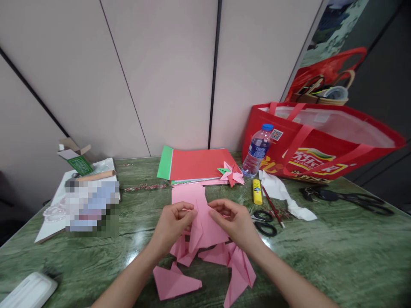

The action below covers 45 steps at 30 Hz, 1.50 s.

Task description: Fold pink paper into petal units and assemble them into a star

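Note:
Between my two hands is a partly folded sheet of pink paper (213,229), raised over the table. My left hand (175,220) pinches its left part near the top, thumb against fingers. On the other side my right hand (233,220) grips the right edge the same way. Several folded pink paper pieces (176,282) lie on the table below and nearer to me, one of them at the lower right (239,271). Behind the hands lies a flat pink sheet (188,193), partly covered by the held paper.
Coloured paper sheets (202,164) lie at the back, a folded paper star (231,174) on them. To the right are a glue stick (257,191), scissors (266,223), a pencil (272,207), a water bottle (257,152) and a red bag (308,141). A small green box (78,162) stands left.

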### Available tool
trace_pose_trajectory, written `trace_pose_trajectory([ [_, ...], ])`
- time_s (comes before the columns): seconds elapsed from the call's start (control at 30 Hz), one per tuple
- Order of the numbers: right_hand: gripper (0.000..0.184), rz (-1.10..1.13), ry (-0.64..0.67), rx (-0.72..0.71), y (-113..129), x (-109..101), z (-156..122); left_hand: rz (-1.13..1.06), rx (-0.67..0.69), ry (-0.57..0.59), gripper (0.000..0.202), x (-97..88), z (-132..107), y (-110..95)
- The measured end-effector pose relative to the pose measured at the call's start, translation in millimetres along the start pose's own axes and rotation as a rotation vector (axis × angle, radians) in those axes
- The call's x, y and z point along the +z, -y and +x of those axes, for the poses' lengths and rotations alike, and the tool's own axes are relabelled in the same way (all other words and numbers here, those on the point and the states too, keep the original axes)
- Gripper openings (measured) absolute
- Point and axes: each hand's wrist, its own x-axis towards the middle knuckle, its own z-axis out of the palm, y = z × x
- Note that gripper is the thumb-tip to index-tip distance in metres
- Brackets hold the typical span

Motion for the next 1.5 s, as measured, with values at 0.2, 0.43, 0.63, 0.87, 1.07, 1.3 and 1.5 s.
trace_pose_trajectory([
  [0.2, 0.010, -0.163, -0.017, -0.127, 0.7, 1.4, -2.8, 0.037, 0.005, 0.006, 0.028, 1.4, -0.8, 1.2],
  [0.43, 0.017, -0.414, -0.044, -0.443, -3.3, 3.3, -8.4, 0.053, 0.036, -0.032, 0.025, 4.2, -2.5, 1.8],
  [0.63, 0.024, -0.330, 0.057, -0.476, -0.3, 4.6, -8.3, 0.038, 0.048, -0.068, 0.024, 0.3, 0.2, 1.3],
  [0.87, 0.013, -0.087, 0.071, -0.183, 5.8, 3.5, -5.9, -0.003, 0.011, -0.029, 0.026, -0.2, 1.1, 0.7],
  [1.07, 0.020, 0.047, 0.110, -0.001, 2.8, 5.6, -5.5, -0.022, -0.001, 0.052, 0.025, 0.3, 2.0, 3.4],
  [1.3, 0.012, 0.103, 0.157, 0.018, 5.8, 3.0, -2.8, -0.015, 0.005, 0.054, 0.023, -0.8, 1.8, 3.7],
  [1.5, 0.013, 0.228, 0.166, 0.073, 2.5, 4.6, -2.0, 0.017, 0.029, 0.059, 0.016, -0.3, 1.0, 3.3],
])
